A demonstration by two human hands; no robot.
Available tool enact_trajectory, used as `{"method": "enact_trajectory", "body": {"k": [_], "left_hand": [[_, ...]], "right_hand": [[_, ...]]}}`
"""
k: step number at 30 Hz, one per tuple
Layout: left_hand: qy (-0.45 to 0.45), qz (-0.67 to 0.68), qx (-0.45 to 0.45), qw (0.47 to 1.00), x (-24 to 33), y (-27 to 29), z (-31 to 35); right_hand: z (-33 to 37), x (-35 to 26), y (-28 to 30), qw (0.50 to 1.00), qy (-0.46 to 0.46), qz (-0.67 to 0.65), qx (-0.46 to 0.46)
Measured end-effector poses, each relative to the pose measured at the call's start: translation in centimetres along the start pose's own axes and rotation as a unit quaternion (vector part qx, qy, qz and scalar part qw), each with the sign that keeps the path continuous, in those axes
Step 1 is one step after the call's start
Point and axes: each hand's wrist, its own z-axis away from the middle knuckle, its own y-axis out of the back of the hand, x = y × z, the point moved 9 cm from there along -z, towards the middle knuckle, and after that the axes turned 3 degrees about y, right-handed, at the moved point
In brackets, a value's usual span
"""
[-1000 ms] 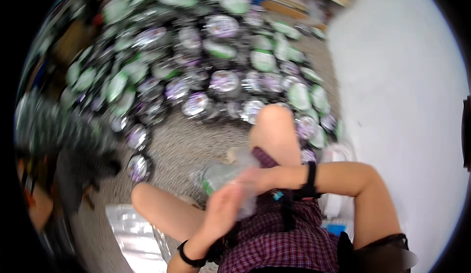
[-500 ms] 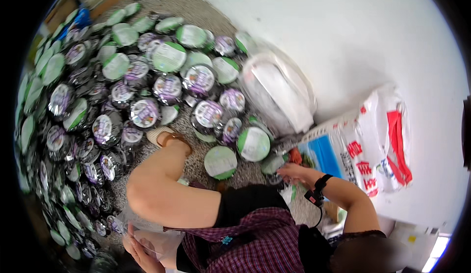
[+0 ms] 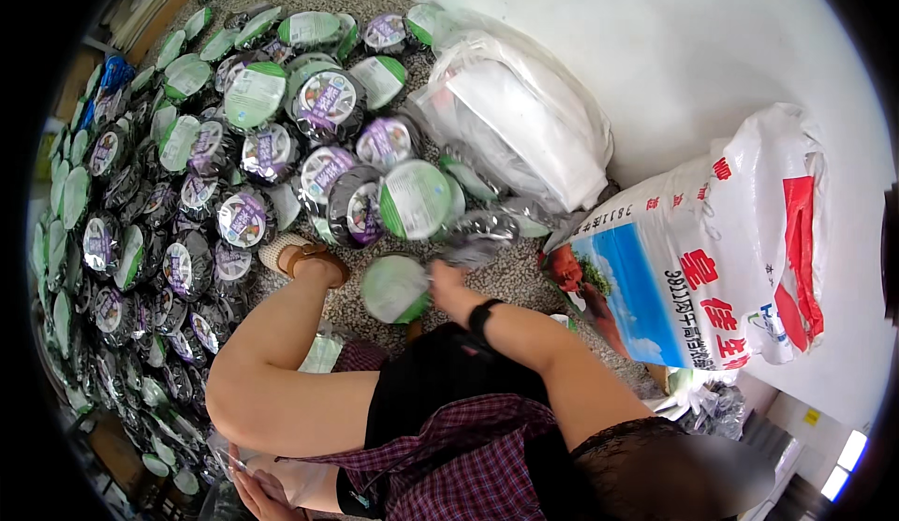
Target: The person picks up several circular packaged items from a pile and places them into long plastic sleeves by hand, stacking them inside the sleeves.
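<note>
My right hand [image 3: 447, 282], with a black band at its wrist, is closed on the edge of a motion-smeared dark, film-wrapped round packet [image 3: 479, 238]. Beside those fingers lies another round packet [image 3: 396, 289], its pale green-rimmed label up, on the speckled floor. Past it, a similar green-edged packet [image 3: 415, 200] rests against black ones with purple-and-white labels. At the lower left, by my bent leg, my left hand [image 3: 257, 495] grips a clear plastic bag [image 3: 290, 477]. Part of that hand is cut off by the picture's edge.
A large heap of round packets [image 3: 187, 268] spreads over the left side and far floor. By the white wall stand a white plastic-wrapped bundle [image 3: 524, 128] and a big printed white sack [image 3: 702, 249]. My sandalled foot [image 3: 304, 259] is beside the heap.
My right hand has moved left, away from beside the printed sack, bringing a dark round packet with it. The view has shifted; my left hand stays at the clear bag.
</note>
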Motion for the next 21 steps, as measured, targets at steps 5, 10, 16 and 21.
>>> {"method": "enact_trajectory", "body": {"k": [5,10,16,21], "left_hand": [[0.266,0.281,0.135,0.912,-4.1,-0.7,0.9],[0.233,0.265,0.056,0.934,-6.8,0.4,1.7],[0.168,0.26,0.1,0.946,-8.6,-0.8,2.1],[0.163,0.327,0.001,0.931,-4.6,-0.8,1.6]], "right_hand": [[10.6,-12.9,-21.3,0.796,0.493,0.186,-0.298],[15.2,-17.9,-14.3,0.586,0.414,0.462,-0.522],[0.2,-5.8,22.5,0.487,0.317,0.78,-0.232],[-2.6,-1.4,27.5,0.49,0.228,0.833,-0.116]]}}
